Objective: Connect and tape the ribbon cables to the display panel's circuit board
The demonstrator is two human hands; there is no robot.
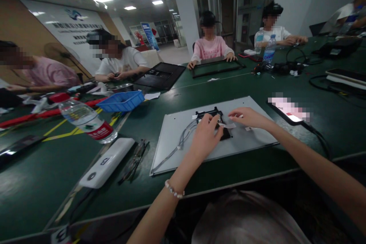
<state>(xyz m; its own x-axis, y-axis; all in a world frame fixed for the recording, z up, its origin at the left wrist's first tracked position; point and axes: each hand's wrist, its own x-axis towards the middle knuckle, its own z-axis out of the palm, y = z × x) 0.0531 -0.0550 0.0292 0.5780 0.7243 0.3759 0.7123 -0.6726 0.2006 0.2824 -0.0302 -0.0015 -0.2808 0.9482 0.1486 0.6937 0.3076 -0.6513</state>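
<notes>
A flat light-grey panel (171,131) lies on the table in front of me. A black bracket-like part (210,113) sits near its middle, with grey cables (183,139) running left across the panel. My left hand (206,131) is over the black part, fingers curled; a thin white strip (228,125) sticks out at its thumb and fingertips. Just to the right, above the panel, my right hand (250,118) has its fingers drawn together, with a bit of white at the fingertips. What it holds, if anything, is too small to make out.
Left of the panel are a white power bank (107,164), eyeglasses (134,162), a water bottle (87,120) and a blue bin (122,101). A lit phone (286,110) with a cable lies to the right. Several people work around the table, one holding a black frame (219,69).
</notes>
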